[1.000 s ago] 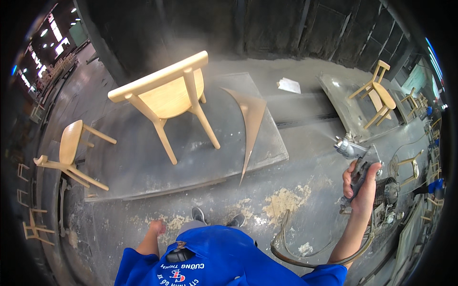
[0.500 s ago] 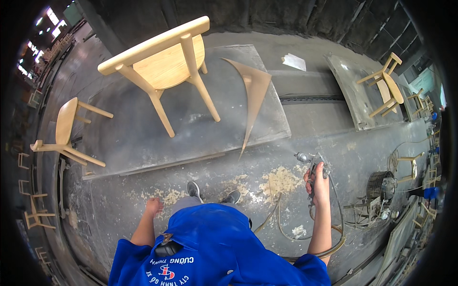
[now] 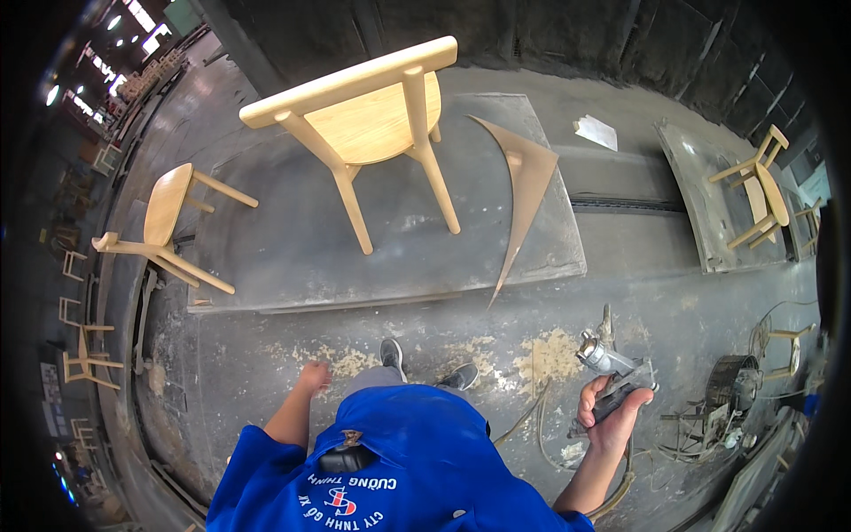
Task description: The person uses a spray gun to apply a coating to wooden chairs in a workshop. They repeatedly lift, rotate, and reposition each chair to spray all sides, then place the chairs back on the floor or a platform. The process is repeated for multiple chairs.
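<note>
The right hand point(image 3: 612, 415) grips a metal power tool point(image 3: 612, 368) by its dark handle, with a hose trailing down to the dusty floor point(image 3: 266, 381). The left hand point(image 3: 313, 376) hangs loosely curled and holds nothing, near the grey shoes point(image 3: 430, 363). Ahead, a pale wooden chair point(image 3: 372, 115) stands on a low grey tabletop point(image 3: 266, 266), beside a curved brown panel point(image 3: 529, 182).

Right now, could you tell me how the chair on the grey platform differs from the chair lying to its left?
The chair on the platform stands upright on its legs; the chair on the left lies tipped on its side. The first rests on the grey platform, the second at its edge, legs sticking sideways. Both are pale, unfinished wood. The right hand grips a power tool; the left hand is empty.
</note>
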A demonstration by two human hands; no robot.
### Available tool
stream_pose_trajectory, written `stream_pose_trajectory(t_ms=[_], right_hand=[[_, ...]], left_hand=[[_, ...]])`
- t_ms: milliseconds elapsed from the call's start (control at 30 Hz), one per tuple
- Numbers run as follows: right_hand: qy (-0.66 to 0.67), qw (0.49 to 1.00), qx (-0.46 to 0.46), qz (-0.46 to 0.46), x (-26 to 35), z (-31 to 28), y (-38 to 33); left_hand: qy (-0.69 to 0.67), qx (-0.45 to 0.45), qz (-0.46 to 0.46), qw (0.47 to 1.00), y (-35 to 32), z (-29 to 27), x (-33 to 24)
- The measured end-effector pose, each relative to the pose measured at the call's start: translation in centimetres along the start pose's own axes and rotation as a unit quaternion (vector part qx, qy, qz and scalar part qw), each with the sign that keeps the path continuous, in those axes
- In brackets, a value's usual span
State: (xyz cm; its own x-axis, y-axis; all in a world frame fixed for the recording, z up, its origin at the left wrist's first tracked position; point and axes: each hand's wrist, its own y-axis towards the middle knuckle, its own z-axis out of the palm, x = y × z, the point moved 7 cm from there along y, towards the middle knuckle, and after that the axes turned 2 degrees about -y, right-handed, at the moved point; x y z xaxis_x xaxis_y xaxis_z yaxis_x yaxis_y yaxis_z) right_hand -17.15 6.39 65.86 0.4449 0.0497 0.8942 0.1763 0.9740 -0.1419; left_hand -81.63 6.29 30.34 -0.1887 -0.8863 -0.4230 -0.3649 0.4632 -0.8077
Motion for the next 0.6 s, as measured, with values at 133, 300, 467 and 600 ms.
stream_pose_trajectory(t_ms=[133,300,467,600], right_hand=[[-0.181,0.982,-0.029,0.045,-1.0,0.2,1.4],[-0.241,0.959,-0.067,0.135,-4.6,-0.2,1.5],[-0.205,0.974,-0.077,0.048,-3.3,2.0,-0.8],[-0.254,0.957,-0.137,-0.024,-1.8,4.9,-2.0]], left_hand=[[0.020,-0.003,0.023,1.000,-0.7,0.4,-2.5],[0.015,0.013,0.052,0.998,-1.6,-0.7,-4.1],[0.042,0.015,0.021,0.999,-0.6,-2.8,-2.8],[0.062,0.032,-0.035,0.997,4.1,-4.1,-1.0]])
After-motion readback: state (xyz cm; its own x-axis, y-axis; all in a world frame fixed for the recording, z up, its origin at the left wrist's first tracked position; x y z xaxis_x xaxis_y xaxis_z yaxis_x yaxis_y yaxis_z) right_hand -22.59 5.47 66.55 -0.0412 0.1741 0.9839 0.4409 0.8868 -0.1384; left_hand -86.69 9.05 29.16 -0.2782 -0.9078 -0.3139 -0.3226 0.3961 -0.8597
